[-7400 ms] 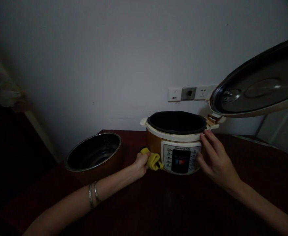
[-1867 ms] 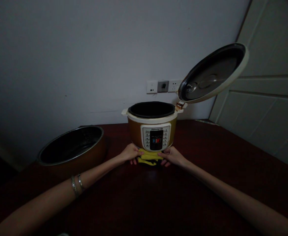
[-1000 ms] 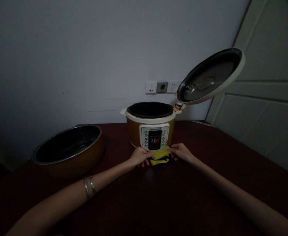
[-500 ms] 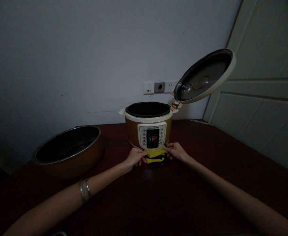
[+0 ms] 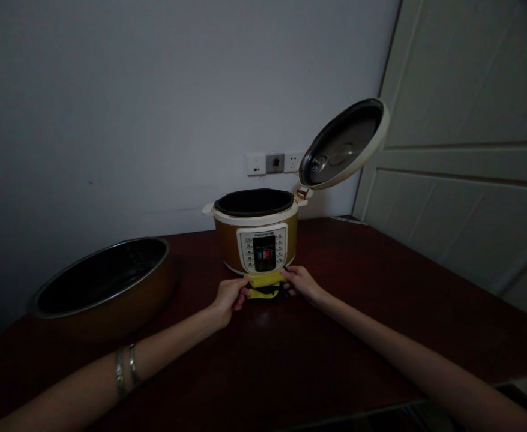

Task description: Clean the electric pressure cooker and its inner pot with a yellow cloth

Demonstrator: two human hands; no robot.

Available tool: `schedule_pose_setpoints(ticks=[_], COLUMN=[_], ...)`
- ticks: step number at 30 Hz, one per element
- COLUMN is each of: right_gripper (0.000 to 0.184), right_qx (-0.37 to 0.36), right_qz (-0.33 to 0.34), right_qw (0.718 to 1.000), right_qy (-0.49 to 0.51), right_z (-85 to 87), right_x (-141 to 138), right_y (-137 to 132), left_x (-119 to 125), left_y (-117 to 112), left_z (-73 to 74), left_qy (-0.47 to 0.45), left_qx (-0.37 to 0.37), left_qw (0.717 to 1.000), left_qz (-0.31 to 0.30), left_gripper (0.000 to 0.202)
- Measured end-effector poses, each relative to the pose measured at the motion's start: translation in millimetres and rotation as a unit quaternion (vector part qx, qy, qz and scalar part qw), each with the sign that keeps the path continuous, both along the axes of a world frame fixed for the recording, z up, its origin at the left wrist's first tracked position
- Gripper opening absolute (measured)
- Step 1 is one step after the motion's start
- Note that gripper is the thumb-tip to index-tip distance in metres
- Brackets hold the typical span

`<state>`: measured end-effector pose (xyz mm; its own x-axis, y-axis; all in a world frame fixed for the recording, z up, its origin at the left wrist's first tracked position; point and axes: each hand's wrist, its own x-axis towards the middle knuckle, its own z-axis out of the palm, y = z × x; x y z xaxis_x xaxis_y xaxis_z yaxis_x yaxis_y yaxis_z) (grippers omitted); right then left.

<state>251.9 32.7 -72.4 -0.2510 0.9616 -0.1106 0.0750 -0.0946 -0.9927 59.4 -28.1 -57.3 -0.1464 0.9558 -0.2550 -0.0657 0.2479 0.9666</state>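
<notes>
A gold and white electric cooker (image 5: 257, 237) stands on the dark red table (image 5: 344, 312) with its lid (image 5: 342, 144) hinged up to the right and its cavity dark inside. A yellow cloth (image 5: 266, 284) lies on the table just in front of the cooker's control panel. My left hand (image 5: 231, 295) pinches the cloth's left end, fingers closed. My right hand (image 5: 300, 282) grips its right end. Two bangles sit on my left wrist.
A wide metal inner pot (image 5: 101, 288) with a brown outside sits on the table at the left. Wall sockets (image 5: 275, 162) are behind the cooker. A white panelled door (image 5: 461, 168) fills the right side.
7.4 s ago my left hand wiped the cooker's side with the cloth while my right hand steadied the cooker. Now both hands hold the cloth on the table in front; the view has shifted right.
</notes>
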Motion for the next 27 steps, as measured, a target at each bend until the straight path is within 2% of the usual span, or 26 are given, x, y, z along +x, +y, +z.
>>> schedule_pose_setpoints(ticks=[5, 8, 13, 18, 20, 22, 24, 27], right_gripper=[0.013, 0.015, 0.032, 0.033, 0.033, 0.033, 0.033, 0.031], right_qx=[0.002, 0.014, 0.041, 0.096, 0.114, 0.131, 0.149, 0.179], right_qz=[-0.037, -0.075, -0.154, -0.221, -0.234, -0.243, -0.252, -0.269], right_qw=[0.999, 0.997, 0.987, 0.969, 0.964, 0.960, 0.955, 0.946], right_qy=[0.022, 0.016, -0.023, -0.056, -0.057, -0.051, -0.039, -0.014], right_z=[-6.2, -8.4, -2.6, 10.2, 16.7, 23.7, 30.7, 38.5], right_x=[4.1, 16.0, 35.7, 42.9, 45.4, 48.7, 51.9, 51.4], right_y=[3.1, 17.5, 63.5, 109.6, 119.5, 124.1, 124.1, 117.0], left_x=[20.6, 41.3, 65.9, 75.8, 77.1, 77.2, 75.2, 63.2], left_y=[-5.8, -14.5, -28.7, -32.5, -31.6, -30.2, -28.0, -20.6], left_z=[6.2, 6.6, 9.4, 22.8, 33.1, 49.8, 74.5, 122.8], left_qy=[-0.034, -0.053, -0.063, -0.060, -0.076, -0.109, -0.148, -0.197], left_qx=[-0.047, -0.084, -0.104, -0.041, -0.019, 0.002, 0.038, 0.126], left_qw=[0.998, 0.994, 0.984, 0.989, 0.991, 0.991, 0.987, 0.971], left_qz=[-0.006, -0.046, -0.127, -0.130, -0.106, -0.076, -0.057, -0.044], left_gripper=[0.022, 0.019, 0.027, 0.027, 0.030, 0.035, 0.036, 0.032])
